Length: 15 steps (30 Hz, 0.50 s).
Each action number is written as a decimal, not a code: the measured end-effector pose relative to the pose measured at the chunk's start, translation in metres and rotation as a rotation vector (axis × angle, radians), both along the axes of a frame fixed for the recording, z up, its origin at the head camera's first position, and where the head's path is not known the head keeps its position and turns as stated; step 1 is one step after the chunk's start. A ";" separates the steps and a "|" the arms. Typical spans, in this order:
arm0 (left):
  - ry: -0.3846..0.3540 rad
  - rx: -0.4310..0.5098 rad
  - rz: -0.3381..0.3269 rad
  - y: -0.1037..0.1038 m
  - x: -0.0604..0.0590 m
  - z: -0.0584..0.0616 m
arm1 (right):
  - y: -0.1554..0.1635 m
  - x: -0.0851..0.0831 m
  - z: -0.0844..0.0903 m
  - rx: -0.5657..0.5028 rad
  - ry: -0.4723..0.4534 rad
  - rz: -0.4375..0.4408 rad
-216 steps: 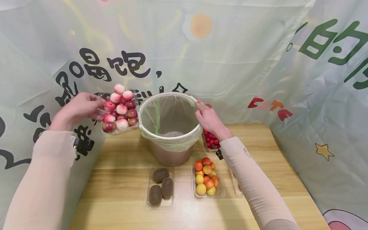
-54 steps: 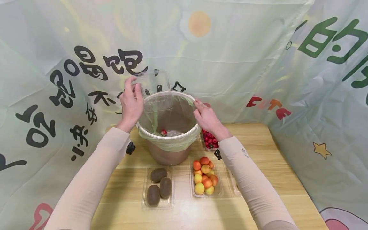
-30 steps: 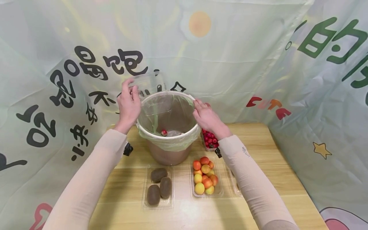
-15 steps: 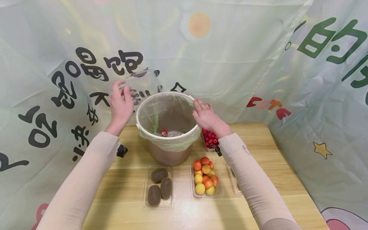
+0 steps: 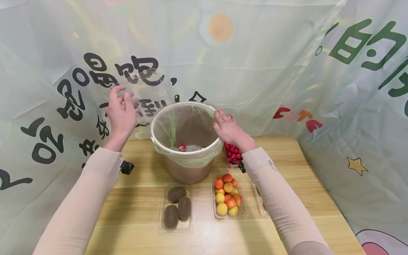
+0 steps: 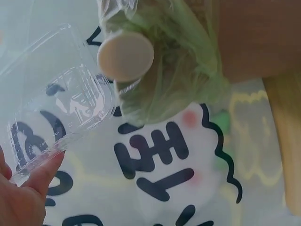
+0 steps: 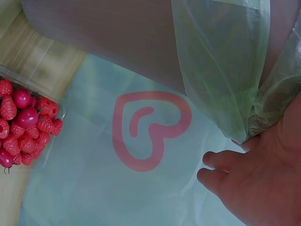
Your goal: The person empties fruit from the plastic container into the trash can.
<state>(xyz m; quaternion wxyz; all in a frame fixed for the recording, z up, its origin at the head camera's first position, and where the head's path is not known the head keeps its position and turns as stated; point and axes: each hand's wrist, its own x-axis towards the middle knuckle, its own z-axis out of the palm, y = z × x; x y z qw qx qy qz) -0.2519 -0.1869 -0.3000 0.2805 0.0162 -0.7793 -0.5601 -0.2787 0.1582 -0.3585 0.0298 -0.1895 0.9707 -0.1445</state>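
We hold an emptied clear plastic tray [image 6: 56,101] in our left hand [image 5: 120,114], fingers pinched on its edge, up at the left of the frame beside the bin [image 5: 186,141]. Our right hand [image 5: 230,130] grips the bin's rim with curled fingers. One reddish fruit [image 5: 182,147] shows in the green liner, so this tray seems done. Lower centre on the table [image 5: 302,184], the kiwis [image 5: 176,207], apricots [image 5: 227,194] and berries [image 7: 26,122] sit untouched in their trays.
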 end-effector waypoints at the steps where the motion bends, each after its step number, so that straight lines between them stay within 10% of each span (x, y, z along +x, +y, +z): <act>1: -0.008 0.008 0.005 -0.003 0.000 0.000 | 0.000 0.000 0.000 -0.001 -0.001 0.000; 15: -0.059 0.053 0.069 -0.039 0.007 -0.010 | 0.000 -0.001 0.000 -0.013 -0.004 0.001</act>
